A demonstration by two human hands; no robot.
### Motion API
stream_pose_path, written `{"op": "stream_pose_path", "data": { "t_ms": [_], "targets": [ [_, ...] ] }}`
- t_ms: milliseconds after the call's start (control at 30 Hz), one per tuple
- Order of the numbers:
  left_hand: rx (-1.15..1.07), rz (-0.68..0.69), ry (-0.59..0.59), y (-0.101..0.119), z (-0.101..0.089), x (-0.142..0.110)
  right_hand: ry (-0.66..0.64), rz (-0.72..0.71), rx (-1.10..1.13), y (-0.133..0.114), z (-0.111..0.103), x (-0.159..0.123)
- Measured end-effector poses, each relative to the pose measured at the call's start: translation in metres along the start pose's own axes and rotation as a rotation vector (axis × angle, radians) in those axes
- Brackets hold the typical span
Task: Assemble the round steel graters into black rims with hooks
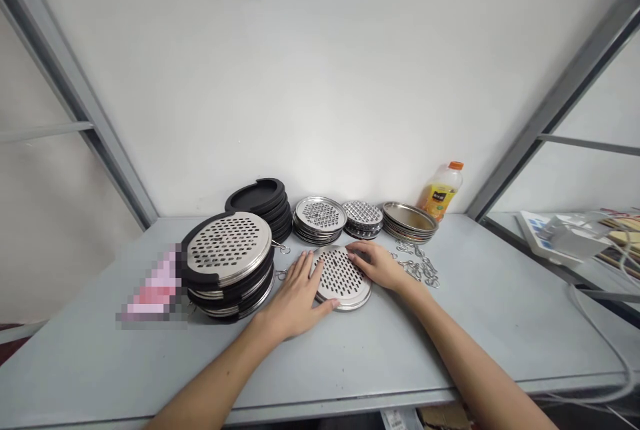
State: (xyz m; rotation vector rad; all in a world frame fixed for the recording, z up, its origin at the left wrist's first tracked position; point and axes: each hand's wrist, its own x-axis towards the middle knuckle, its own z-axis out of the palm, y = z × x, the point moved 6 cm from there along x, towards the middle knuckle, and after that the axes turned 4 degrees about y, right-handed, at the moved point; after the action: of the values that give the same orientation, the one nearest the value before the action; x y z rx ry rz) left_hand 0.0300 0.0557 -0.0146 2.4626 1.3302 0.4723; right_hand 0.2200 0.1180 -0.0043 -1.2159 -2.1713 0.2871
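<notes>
A round metal grater plate (343,278) with rows of oblong slots lies flat on the grey table, between my two hands. My left hand (296,297) rests along its left edge with fingers stretched and spread, the thumb on the near rim. At the far right edge, my right hand (380,263) has its fingers curled over the rim and its thumb on the slotted face. Close to my left hand is a stack of black holders with slotted grater plates (230,247) set in them. Small metal clips (423,267) lie loose beyond my right hand.
Along the wall stand a stack of black round holders (257,197), grater plates (320,215), smaller coarse grater discs (363,213), shallow metal dishes (410,218) and an orange-capped bottle (443,191). A power strip (553,237) with cables is at right. A pixelated pink item (155,290) lies left.
</notes>
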Motion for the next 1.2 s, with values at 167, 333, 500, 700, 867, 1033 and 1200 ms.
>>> {"op": "stream_pose_path", "data": {
  "t_ms": [167, 333, 500, 700, 867, 1033, 1200],
  "targets": [
    [-0.005, 0.002, -0.004, -0.003, 0.002, 0.000, -0.007, -0.011, 0.016, -0.001, 0.000, 0.001],
    [-0.009, 0.012, -0.025, 0.000, -0.001, -0.002, 0.035, 0.044, -0.033, 0.006, -0.004, 0.000],
    [0.009, -0.046, -0.026, -0.002, -0.003, -0.003, 0.073, 0.102, -0.089, 0.012, -0.010, -0.001],
    [0.004, 0.013, -0.027, -0.002, 0.000, -0.001, 0.016, 0.024, 0.030, 0.000, -0.004, -0.002],
    [0.014, 0.038, -0.058, -0.003, -0.001, -0.001, -0.058, 0.005, 0.078, -0.007, -0.001, -0.001],
    [0.032, 0.072, -0.077, 0.002, 0.004, -0.003, 0.051, 0.276, -0.115, 0.015, -0.016, -0.004],
    [0.069, 0.078, -0.073, 0.009, 0.012, -0.002, 0.098, 0.154, -0.083, 0.010, -0.014, -0.002]
  ]
}}
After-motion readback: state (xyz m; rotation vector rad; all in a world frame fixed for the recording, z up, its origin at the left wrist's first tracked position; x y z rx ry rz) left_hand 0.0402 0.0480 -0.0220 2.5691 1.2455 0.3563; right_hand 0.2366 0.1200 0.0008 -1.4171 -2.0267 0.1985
